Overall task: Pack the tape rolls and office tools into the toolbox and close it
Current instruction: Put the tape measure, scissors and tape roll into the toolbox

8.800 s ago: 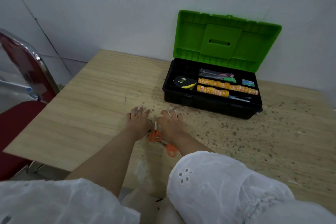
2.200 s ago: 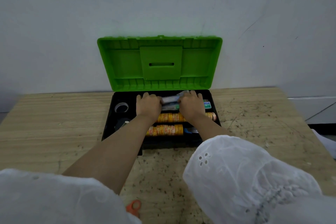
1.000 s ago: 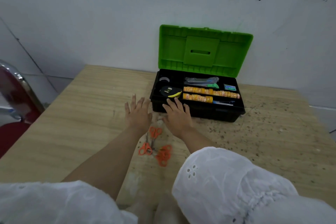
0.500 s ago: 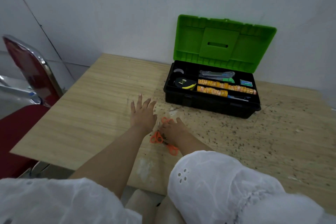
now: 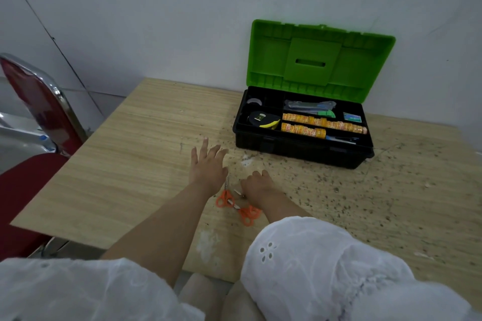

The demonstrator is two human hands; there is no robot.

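Fingers (image 5: 203,150) of left hand (image 5: 208,171) spread straight over table (image 5: 117,164), right hand (image 5: 258,186) curled round orange scissors (image 5: 247,212).

no text can be read; the print on the orange tape rolls (image 5: 323,122) is too blurred.

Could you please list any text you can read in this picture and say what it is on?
No text is legible.
Orange tape rolls: printed markings, too blurred to read.
Tape measure: label too small to read.
Blue packet: label blurred.
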